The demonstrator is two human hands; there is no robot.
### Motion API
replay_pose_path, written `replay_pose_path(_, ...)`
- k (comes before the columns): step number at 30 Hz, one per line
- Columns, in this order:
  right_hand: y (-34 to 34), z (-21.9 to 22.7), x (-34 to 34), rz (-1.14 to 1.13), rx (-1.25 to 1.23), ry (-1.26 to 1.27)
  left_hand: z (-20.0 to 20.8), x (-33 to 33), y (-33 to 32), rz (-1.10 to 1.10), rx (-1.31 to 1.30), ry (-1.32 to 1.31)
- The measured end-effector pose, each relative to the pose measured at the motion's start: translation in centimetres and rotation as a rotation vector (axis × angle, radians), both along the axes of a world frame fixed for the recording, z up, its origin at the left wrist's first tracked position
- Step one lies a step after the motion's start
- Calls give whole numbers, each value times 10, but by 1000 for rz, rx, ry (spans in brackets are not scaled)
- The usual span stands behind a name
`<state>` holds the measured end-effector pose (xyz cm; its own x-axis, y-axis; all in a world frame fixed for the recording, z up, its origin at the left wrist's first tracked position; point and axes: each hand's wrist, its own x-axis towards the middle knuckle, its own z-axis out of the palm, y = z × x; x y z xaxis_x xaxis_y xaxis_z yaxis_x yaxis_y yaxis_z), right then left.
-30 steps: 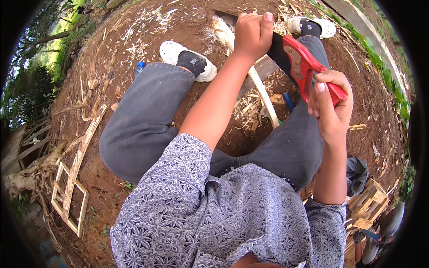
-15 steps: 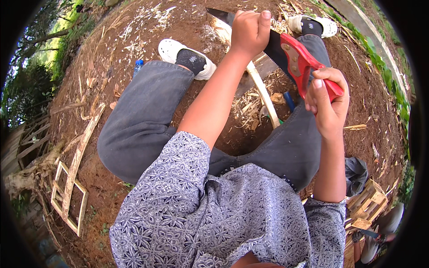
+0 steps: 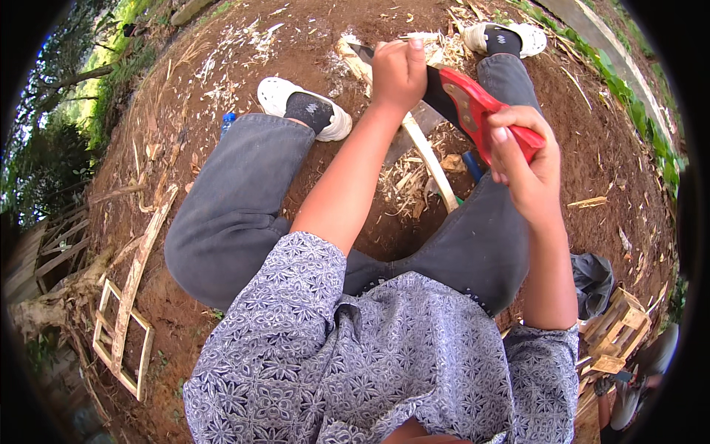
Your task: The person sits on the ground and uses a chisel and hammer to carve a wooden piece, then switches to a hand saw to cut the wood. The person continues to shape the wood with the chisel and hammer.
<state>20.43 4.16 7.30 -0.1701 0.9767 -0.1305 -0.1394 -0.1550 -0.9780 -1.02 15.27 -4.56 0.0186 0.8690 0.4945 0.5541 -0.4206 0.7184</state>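
A handsaw with a red handle (image 3: 464, 92) and a dark toothed blade (image 3: 441, 98) lies slantwise in front of me. My right hand (image 3: 526, 152) is closed around its grip. Around the blade, toward the tip, my left hand (image 3: 399, 75) is closed with the thumb up; the blade's middle is hidden behind it. Beneath the saw and my left wrist runs a pale, narrow wooden strip (image 3: 429, 159), its far end showing beside the blade tip. Whether blade and strip touch is hidden by my hand.
My bent legs (image 3: 237, 185) frame the dirt ground, where wood shavings (image 3: 407, 181) and a blue cylindrical thing (image 3: 473, 166) lie. A blue-capped bottle (image 3: 228, 122) stands left. Farther left lie a wooden frame (image 3: 140, 348) and a board (image 3: 140, 274). A wooden crate (image 3: 621, 322) and another person's hand (image 3: 603, 386) are lower right.
The handsaw and both my hands have shifted a little left and nearer, and the blade tip has dropped toward the strip's far end. My grip on the saw is the same.
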Motion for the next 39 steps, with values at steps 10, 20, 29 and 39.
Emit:
replay_pose_path(10,-17,-10,8,-3,70,-24,2,8,-14,-18,63,3)
replay_pose_path(20,20,36,-14,4,57,-139,18,13,7,42,6,-274)
replay_pose_path(29,58,57,-55,43,133,-310,-8,-21,27,166,-187,-447)
replay_pose_path(39,50,107,-39,185,46,-336,40,5,7,236,-40,-406)
